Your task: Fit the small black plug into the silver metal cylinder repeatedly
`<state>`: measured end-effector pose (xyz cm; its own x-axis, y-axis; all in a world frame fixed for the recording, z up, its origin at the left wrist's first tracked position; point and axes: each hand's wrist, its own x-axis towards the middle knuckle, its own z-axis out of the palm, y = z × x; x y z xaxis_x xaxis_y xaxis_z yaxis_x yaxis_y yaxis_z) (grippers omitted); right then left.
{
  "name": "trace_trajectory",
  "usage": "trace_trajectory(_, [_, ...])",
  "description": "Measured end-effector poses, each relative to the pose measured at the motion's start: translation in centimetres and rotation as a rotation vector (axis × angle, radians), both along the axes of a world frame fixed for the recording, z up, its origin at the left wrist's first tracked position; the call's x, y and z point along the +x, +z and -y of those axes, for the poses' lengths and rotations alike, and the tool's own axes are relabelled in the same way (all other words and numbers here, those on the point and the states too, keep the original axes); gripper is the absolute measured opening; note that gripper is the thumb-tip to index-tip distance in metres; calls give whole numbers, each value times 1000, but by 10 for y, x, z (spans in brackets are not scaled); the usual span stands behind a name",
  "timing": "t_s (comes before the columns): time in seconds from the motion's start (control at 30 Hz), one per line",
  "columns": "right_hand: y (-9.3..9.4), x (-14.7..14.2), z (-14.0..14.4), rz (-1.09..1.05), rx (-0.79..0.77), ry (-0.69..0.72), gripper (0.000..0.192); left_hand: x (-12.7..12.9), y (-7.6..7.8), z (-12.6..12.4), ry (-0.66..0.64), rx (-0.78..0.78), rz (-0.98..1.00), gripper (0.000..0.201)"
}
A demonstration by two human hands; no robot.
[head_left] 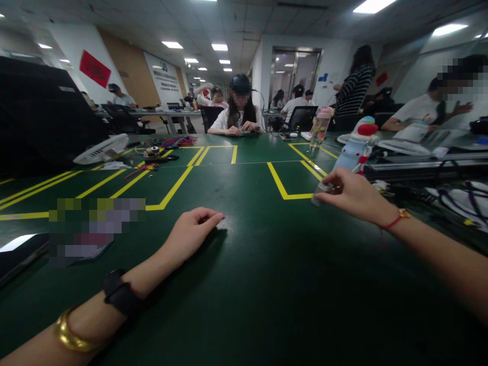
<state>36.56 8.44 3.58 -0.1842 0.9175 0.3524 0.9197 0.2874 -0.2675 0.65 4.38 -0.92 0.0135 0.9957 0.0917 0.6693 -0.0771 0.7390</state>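
My left hand (194,227) rests low over the green tabletop (244,284), left of the middle. Its fingers are curled and the thumb and forefinger meet at the tips; anything inside them is hidden. To the right, my right hand (348,190) pinches a small clear, greyish round object (319,193) between thumb and fingers. That object is just beside the corner of a yellow tape outline (295,196); its exact kind is too blurred to tell. Right behind the hand stands a light-blue figure-shaped bottle (348,150) with red parts.
A clear bottle with a pink lid (322,124) stands farther back. Cables (450,195) crowd the right side. Left are a white fan (102,148), red wires (143,169), a blurred-out packet (95,234) and a dark device (23,254). A person (240,109) sits opposite.
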Motion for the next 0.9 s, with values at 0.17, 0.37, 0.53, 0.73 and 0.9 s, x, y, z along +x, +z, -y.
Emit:
trace_trajectory(0.17, [-25,-85,59,-304,-71,570,31,-1,-2,-1,-18,17,9,37])
trace_trajectory(0.37, [-50,-106,81,-423,-177,681,36,0,-3,-1,-48,36,19,38])
trace_trajectory(0.53, [-53,-102,80,-470,-245,646,52,21,10,16,-216,128,19,31])
trace_trajectory(0.73, [-59,-103,78,-490,-308,606,77,57,27,43,-409,103,82,22])
trace_trajectory(0.9, [-53,-104,78,-451,-338,600,68,56,26,44,-343,91,167,21])
